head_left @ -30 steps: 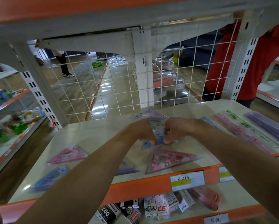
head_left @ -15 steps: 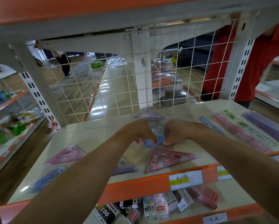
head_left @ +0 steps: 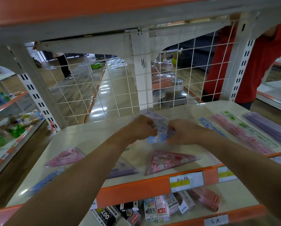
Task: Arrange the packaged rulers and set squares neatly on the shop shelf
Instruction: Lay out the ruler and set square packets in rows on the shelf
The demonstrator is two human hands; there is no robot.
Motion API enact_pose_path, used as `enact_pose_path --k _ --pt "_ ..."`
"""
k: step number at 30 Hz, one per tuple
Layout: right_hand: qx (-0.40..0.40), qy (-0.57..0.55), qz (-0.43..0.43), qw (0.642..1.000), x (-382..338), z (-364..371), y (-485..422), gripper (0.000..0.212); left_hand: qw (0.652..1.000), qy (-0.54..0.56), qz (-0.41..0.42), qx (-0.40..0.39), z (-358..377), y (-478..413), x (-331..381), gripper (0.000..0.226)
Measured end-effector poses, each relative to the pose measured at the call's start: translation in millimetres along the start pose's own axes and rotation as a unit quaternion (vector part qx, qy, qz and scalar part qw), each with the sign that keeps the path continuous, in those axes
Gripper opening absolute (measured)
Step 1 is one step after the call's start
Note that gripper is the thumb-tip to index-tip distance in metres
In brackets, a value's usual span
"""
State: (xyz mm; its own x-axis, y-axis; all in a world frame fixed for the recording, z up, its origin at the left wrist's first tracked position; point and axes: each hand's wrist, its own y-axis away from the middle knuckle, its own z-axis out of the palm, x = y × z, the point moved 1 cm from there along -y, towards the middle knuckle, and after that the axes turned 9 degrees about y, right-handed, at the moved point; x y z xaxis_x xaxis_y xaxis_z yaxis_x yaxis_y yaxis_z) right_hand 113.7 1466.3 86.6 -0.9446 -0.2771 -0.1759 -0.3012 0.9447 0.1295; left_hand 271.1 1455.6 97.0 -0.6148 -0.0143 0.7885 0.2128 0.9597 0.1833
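Near the front left corner of the shelf (head_left: pixel 91 136) lies a pink set square (head_left: pixel 64 158). At mid-shelf the left hand (head_left: pixel 141 128) and right hand (head_left: pixel 183 132) pinch a blue set-square packet (head_left: pixel 161 137) with curled fingers, just behind a second pink set square (head_left: pixel 169 160) by the front edge. Pink rulers (head_left: pixel 237 134) and purple rulers (head_left: pixel 270 126) lie along the right edge.
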Motion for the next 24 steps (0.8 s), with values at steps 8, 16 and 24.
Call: enact_pose_path --k 8,16,24 --pt "0.070 -0.003 0.000 0.998 8 3 12 0.015 0.999 0.008 0.033 0.022 6 2 -18 0.029" --pt "0.103 0.020 0.000 0.994 8 9 9 0.015 0.995 0.055 0.033 0.076 16 0 -15 0.043" --pt "0.118 0.041 -0.012 0.992 9 12 13 0.017 0.994 0.053 0.059 0.082 14 7 -8 0.023"
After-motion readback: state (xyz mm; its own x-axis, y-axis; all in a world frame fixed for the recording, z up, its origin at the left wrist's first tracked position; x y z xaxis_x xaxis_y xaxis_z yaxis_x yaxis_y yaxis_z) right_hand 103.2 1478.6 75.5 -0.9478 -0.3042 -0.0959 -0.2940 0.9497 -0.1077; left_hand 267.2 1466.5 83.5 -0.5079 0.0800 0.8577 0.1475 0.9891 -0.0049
